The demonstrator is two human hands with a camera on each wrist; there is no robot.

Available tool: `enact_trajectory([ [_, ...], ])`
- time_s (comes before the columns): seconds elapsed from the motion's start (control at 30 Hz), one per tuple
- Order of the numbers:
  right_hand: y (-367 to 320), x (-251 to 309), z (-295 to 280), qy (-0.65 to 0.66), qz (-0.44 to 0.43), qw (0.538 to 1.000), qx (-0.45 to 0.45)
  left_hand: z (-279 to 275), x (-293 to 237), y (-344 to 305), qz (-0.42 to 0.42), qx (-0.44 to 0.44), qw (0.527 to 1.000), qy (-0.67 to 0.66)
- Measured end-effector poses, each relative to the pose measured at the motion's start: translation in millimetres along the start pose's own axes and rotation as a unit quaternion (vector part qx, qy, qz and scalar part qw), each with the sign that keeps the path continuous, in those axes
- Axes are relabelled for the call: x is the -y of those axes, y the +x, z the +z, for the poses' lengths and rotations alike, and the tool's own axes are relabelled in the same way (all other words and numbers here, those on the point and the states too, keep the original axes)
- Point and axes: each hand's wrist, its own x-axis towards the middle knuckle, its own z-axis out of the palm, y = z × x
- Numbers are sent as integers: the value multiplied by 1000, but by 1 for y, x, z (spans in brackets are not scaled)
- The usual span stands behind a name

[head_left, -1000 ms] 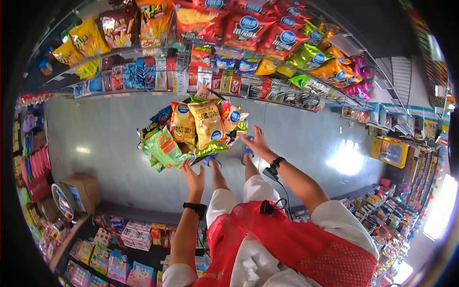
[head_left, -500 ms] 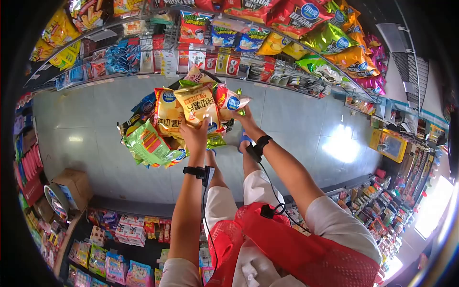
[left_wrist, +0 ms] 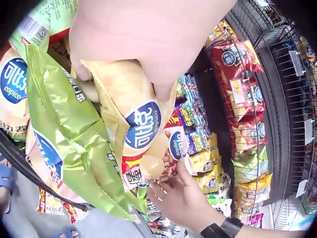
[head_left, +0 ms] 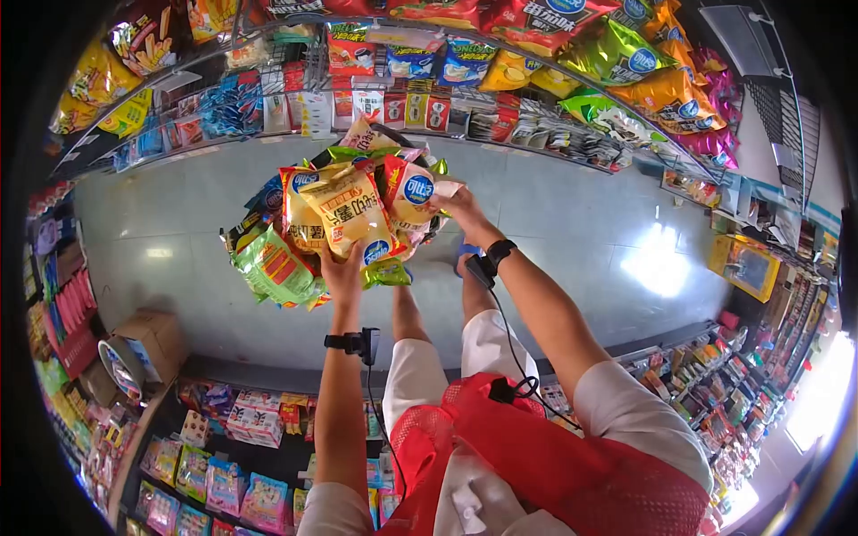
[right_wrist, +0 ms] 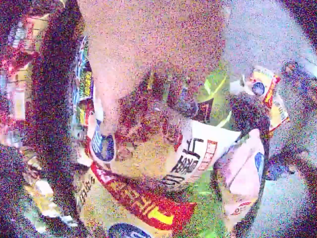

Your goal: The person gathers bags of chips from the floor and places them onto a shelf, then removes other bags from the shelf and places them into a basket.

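Note:
A heap of chip bags stands in front of me, with a black rim curving round its side. My left hand grips the lower edge of a yellow chip bag, thumb on one face. On the right, my right hand pinches the corner of a red-and-pink chip bag with a blue round logo. In the left wrist view a shiny green bag lies beside the yellow one. A pale green bag sits at the heap's left. The right wrist view is very grainy.
Wire shelves of chip bags and small snack packets curve along the far side. Behind me, low shelves hold packaged goods. A cardboard box stands on the grey floor at left.
Both hands have come from beside the heap onto its bags. The left hand has taken hold of the yellow bag, now tilted; the right has taken the red-and-pink bag's corner.

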Motion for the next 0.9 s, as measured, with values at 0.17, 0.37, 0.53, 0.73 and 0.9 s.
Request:
enact_trajectory([
  [0.17, -3, -1, -24, -2, -28, 999, 18, -17, -17, -11, -6, -10, 998, -66],
  [0.37, -36, 46, -39, 119, -39, 992, 13, -38, -29, -31, -8, -20, 997, -72],
  [0.53, -77, 95, -43, 105, -81, 988, 73, -51, -31, -59, -27, -7, 994, -108],
  [0.73, -175, 245, 14, 66, -297, 952, 28, -50, -33, -75, -11, -8, 991, -131],
  [0.9, -270, 396, 54, 38, -611, 790, -22, -52, -57, -80, 40, 3, 990, -137],
])
